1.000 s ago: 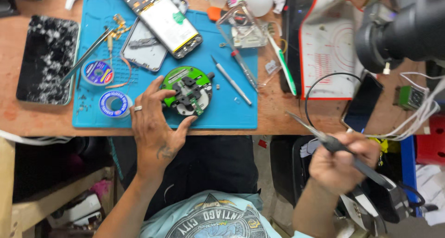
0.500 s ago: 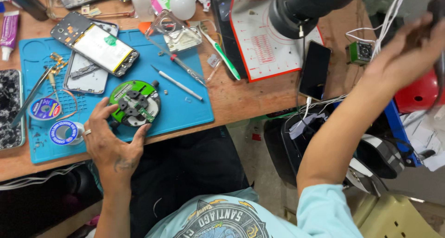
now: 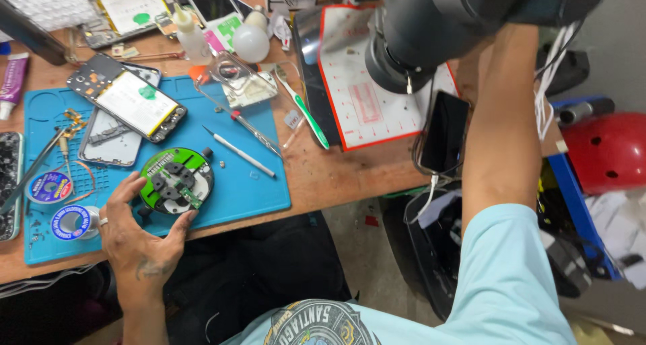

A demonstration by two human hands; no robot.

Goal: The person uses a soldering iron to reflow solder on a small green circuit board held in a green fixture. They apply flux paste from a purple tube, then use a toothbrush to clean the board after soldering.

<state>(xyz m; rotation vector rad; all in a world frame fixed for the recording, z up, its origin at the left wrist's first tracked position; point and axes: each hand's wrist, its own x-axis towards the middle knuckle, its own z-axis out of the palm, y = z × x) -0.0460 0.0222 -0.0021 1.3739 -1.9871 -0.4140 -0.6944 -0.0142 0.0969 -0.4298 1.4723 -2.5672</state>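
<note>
A round green-and-black holding fixture (image 3: 176, 181) lies flat on a blue work mat (image 3: 256, 190) near the front edge of the wooden surface (image 3: 336, 177). Its green top plate carries several dark clamp blocks, and a small narrow circuit board is seated toward its near rim. The left hand (image 3: 138, 234) cups the fixture's near-left side, thumb and fingertips touching its black rim, the disc otherwise uncovered.
</note>
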